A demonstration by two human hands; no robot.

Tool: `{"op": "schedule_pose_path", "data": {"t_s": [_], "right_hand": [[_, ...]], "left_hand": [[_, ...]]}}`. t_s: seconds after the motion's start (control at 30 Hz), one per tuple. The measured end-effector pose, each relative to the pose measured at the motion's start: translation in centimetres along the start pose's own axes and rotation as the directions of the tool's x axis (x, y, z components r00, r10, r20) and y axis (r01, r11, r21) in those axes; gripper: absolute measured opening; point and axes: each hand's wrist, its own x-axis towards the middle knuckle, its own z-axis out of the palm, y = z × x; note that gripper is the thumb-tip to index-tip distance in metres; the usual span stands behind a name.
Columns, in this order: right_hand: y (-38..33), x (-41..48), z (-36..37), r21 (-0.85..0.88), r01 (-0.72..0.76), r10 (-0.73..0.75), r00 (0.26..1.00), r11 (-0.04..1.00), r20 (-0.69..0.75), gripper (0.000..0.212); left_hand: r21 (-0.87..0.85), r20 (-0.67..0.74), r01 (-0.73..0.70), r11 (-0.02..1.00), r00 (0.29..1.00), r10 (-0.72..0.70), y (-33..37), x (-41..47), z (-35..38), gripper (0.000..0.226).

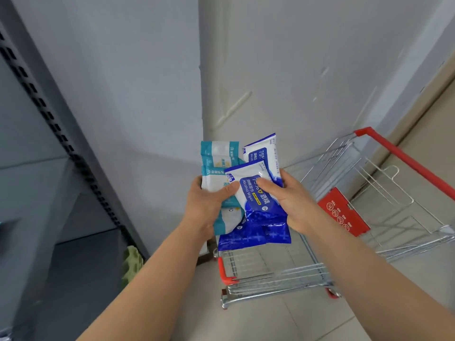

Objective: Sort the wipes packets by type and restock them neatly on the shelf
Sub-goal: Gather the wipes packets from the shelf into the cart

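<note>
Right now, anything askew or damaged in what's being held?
The bundle is messy. Teal packets and blue packets, two types mixed, fan out at different angles between the left hand and right hand. The front blue packet tilts across the others. No tear or spill is visible.

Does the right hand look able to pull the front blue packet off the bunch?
Probably yes. The right hand pinches the front blue packet, thumb on its face. Only the thumb of the left hand rests on its left edge, over the teal packets, and would need to ease off.
</note>
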Motion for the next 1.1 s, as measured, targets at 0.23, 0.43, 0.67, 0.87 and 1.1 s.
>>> {"op": "schedule_pose_path", "data": {"t_s": [0.23,0.43,0.67,0.87,1.1], "right_hand": [[8.0,9.0,-6.4,0.002,-0.198,0.198,0.979,0.980,-0.046,0.041],[15.8,17.6,-10.3,0.017,-0.322,0.322,0.945,0.947,-0.061,0.045],[25.9,25.7,-13.5,0.020,-0.457,0.457,0.889,0.889,-0.014,0.038],[34.3,31.2,-14.6,-0.056,-0.530,0.533,0.843,0.846,0.071,0.036],[42.8,35.1,-15.0,-0.333,-0.501,0.551,0.831,0.798,0.071,0.024]], "left_hand": [[0.039,-0.066,0.184,0.982,0.981,-0.181,-9.3,8.9,4.3,0.054],[0.045,-0.100,0.313,0.949,0.946,-0.307,-17.0,17.8,6.1,0.059],[0.001,-0.172,0.421,0.907,0.893,-0.415,-26.5,25.0,6.5,0.060],[0.005,-0.298,0.489,0.872,0.833,-0.466,-34.8,29.7,5.3,0.057],[0.025,-0.368,0.517,0.856,0.801,-0.473,-42.5,33.5,3.0,0.045]]}}
